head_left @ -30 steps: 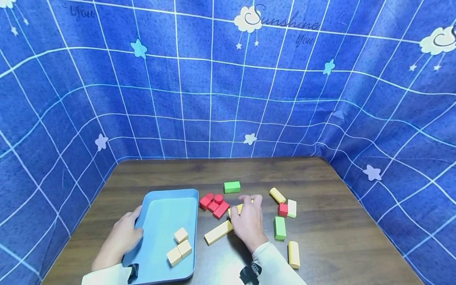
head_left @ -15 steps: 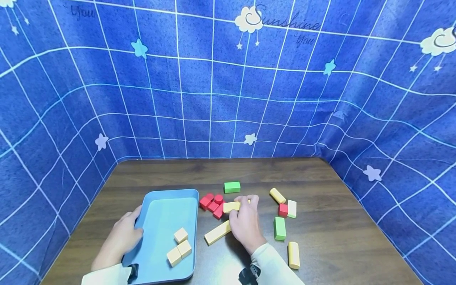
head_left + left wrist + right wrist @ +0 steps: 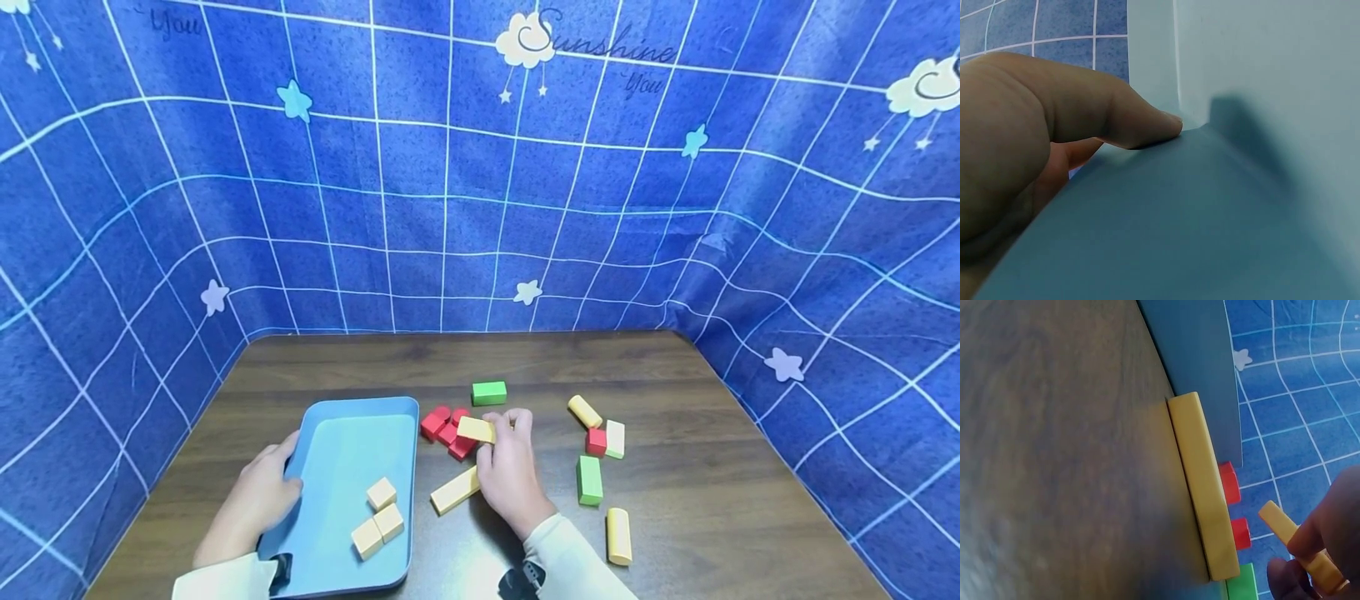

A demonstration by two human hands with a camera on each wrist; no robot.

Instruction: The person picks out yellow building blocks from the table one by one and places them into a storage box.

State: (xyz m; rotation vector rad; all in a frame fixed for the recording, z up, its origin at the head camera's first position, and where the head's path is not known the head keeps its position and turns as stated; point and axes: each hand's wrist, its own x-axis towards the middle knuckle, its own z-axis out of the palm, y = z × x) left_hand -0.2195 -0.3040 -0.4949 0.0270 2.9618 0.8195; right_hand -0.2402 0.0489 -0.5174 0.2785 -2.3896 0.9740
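My left hand [image 3: 258, 492] grips the left wall of a blue tray [image 3: 337, 450], its thumb [image 3: 1141, 119] over the rim in the left wrist view. Three pale wooden cubes [image 3: 388, 523] lie in the tray's near right part. My right hand [image 3: 512, 475] pinches a yellow rectangular block [image 3: 476, 429] between thumb and fingers, raised above the tabletop in the right wrist view. In the head view that block overlaps several red blocks [image 3: 433, 423]. Another long yellow block [image 3: 1204, 487] lies on the table below the right hand, partly hidden by it in the head view.
A green block [image 3: 489, 393] lies behind the red ones. To the right are a yellow cylinder [image 3: 584, 412], a red cube [image 3: 596, 442], a pale green block [image 3: 615, 439], a green block [image 3: 589, 480] and a yellow half-round block [image 3: 618, 537]. A blue curtain [image 3: 480, 208] surrounds the wooden table [image 3: 720, 500].
The right hand has lifted the yellow block off the table and moved it left, over the red blocks. The left hand and tray stay where they were.
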